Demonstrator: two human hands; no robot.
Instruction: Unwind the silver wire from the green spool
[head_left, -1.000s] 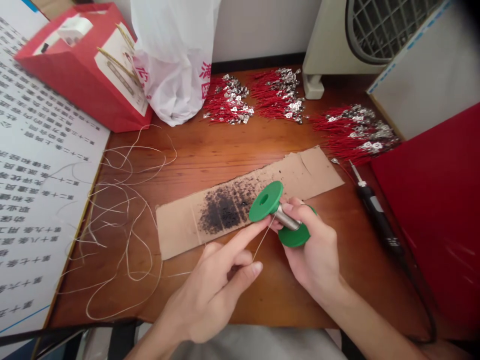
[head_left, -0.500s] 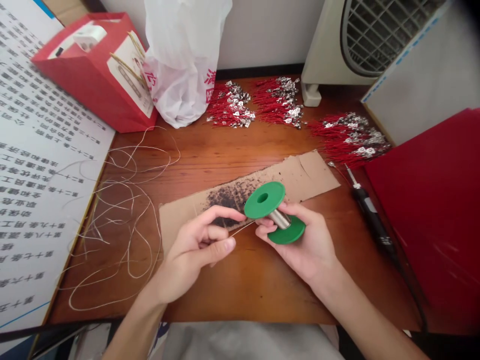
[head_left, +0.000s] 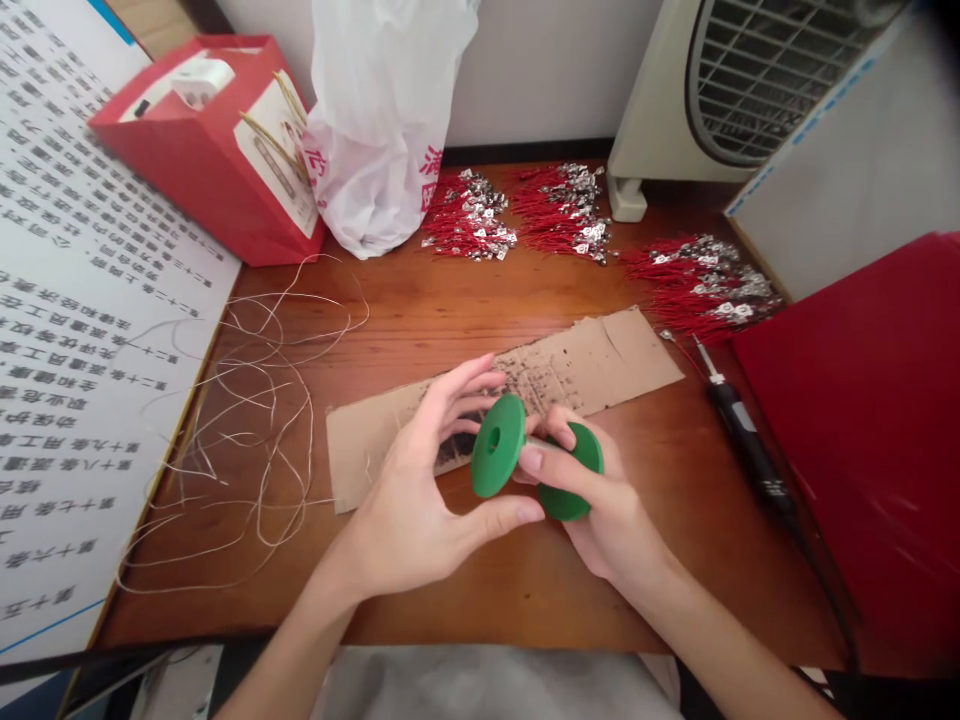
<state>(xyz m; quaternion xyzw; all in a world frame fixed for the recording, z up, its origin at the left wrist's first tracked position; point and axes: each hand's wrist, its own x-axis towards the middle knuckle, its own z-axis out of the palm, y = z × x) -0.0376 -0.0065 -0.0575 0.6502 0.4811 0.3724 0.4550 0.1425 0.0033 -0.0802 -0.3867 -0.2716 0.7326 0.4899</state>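
A green spool of solder wire (head_left: 499, 447) is held over the front middle of the table, its round ends facing left and right. My right hand (head_left: 611, 500) is closed around its core, thumb across the front. My left hand (head_left: 412, 500) is open beside the left end, fingers apart above and thumb below; whether it touches the rim I cannot tell. Behind the hands lies a strip of cardboard (head_left: 630, 350) with dark burn marks, partly hidden by my left hand. Loose silvery wire (head_left: 307, 400) spreads in loops at the left.
A soldering iron (head_left: 746, 435) lies at the right, beside a red box-like object (head_left: 862, 430). Bundles of red wires with metal tabs (head_left: 472, 215) rest at the back. A white plastic bag (head_left: 382, 130), a red paper bag (head_left: 202, 150) and a heater-like appliance (head_left: 660, 110) stand behind.
The spool has turned from nearly upright to lying sideways and shifted slightly left. My left hand has let go of the wire end and spread beside the spool. My right thumb now crosses the core.
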